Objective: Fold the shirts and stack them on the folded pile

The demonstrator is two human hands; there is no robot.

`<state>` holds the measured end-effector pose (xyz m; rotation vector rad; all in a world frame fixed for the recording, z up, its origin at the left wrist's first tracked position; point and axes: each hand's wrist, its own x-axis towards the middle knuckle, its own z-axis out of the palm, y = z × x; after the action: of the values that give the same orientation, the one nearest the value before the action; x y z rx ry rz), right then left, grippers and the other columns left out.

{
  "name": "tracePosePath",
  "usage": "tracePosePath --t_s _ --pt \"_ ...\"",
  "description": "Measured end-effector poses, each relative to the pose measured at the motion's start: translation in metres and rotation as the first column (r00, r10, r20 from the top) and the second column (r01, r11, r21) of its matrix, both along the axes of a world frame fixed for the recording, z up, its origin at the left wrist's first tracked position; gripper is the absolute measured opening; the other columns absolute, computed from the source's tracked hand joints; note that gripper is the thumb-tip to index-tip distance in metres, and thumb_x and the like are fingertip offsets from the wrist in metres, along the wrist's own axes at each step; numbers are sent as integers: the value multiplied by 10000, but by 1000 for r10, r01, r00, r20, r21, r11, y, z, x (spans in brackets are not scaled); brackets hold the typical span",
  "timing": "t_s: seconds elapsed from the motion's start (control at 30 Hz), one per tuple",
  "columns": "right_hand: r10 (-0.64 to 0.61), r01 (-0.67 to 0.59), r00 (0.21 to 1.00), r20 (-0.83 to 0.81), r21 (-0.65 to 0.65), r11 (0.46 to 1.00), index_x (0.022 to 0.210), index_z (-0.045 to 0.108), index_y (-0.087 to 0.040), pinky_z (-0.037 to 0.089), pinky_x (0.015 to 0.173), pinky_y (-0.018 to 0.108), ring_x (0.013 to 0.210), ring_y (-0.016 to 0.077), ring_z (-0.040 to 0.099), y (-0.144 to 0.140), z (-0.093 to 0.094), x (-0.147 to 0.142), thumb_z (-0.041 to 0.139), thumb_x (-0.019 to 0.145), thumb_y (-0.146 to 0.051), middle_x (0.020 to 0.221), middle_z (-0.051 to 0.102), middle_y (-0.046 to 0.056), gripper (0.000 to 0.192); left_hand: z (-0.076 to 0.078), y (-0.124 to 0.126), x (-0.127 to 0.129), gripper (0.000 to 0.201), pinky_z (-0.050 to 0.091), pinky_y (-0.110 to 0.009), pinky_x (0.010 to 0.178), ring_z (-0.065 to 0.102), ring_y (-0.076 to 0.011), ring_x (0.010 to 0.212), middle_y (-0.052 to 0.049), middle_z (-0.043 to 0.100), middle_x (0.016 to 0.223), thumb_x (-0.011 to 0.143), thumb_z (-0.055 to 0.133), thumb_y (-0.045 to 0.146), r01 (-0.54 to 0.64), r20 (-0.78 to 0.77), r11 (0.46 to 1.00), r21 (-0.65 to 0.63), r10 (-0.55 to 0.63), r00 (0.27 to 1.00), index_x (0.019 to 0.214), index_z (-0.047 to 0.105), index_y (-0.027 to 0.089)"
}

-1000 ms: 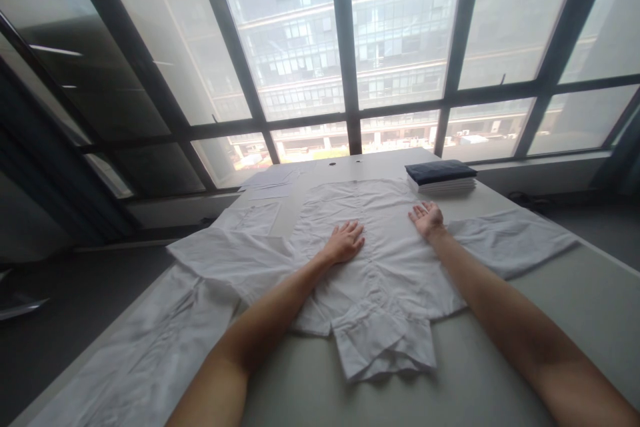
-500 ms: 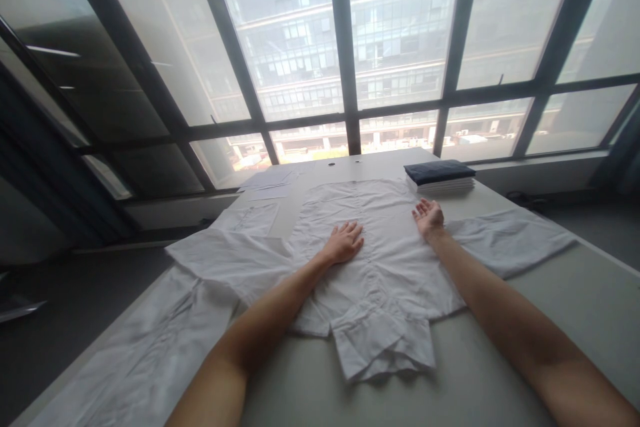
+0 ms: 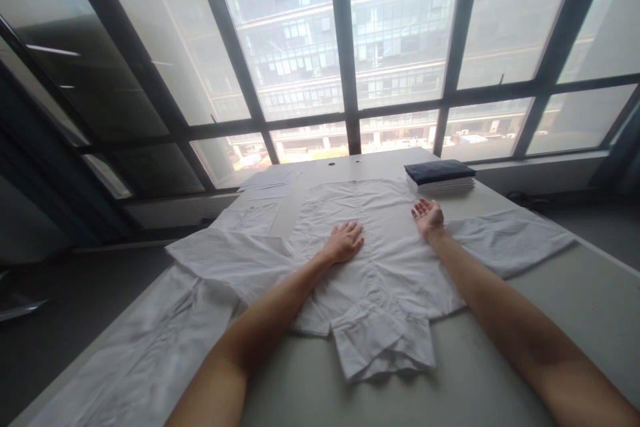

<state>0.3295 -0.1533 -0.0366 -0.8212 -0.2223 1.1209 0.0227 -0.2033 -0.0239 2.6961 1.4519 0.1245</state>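
A white button shirt (image 3: 380, 260) lies spread out flat on a pale grey table (image 3: 560, 307), collar toward me and sleeves stretched out to both sides. My left hand (image 3: 345, 240) rests palm down on the middle of the shirt, fingers apart. Palm up and fingers apart, my right hand (image 3: 428, 216) lies on the shirt's right side near the edge. Neither hand holds anything.
A stack of folded garments (image 3: 441, 176), dark blue on top of white ones, sits at the far right of the table. More white cloth (image 3: 255, 217) and sheets of paper (image 3: 273, 180) lie at the far left. Large windows stand behind the table; dark floor surrounds it.
My right hand has shifted very slightly away from me along the shirt's right side. My left hand has stayed in place.
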Motion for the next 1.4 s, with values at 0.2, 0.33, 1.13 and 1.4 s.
tracePosePath --t_s 0.2,0.33,1.13,1.4 --pt "4 -4 1000 -5 8 1000 934 650 -255 564 883 297 986 155 626 1 -1 1 329 1020 -406 1088 658 50 365 0 0 0 581 189 -595 1217 194 -316 1548 -91 262 1676 1060 290 484 -3 11 1000 -5 3 1000 1577 351 226" --pt "5 -5 1000 -5 9 1000 923 649 -249 566 839 273 968 148 625 1 -1 1 335 1019 -414 1085 643 49 368 0 -1 0 578 196 -595 1216 194 -314 1549 -91 257 1678 1063 283 480 1 1 1000 2 -1 1000 1579 345 227" --pt "-11 11 999 -40 5 1000 1008 598 -253 564 789 261 941 128 635 1 -1 0 380 1005 -409 1111 606 37 268 0 0 0 572 202 -591 1214 196 -307 1549 -87 262 1677 1061 286 477 -6 -3 1000 2 6 1000 1577 346 237" --pt "-9 9 999 -42 7 1000 997 597 -257 573 784 261 924 125 637 0 0 0 386 1001 -406 1067 612 29 258 -1 0 0 576 195 -590 1216 202 -306 1548 -85 268 1675 1057 287 481 -5 12 1000 3 4 1000 1574 357 235"
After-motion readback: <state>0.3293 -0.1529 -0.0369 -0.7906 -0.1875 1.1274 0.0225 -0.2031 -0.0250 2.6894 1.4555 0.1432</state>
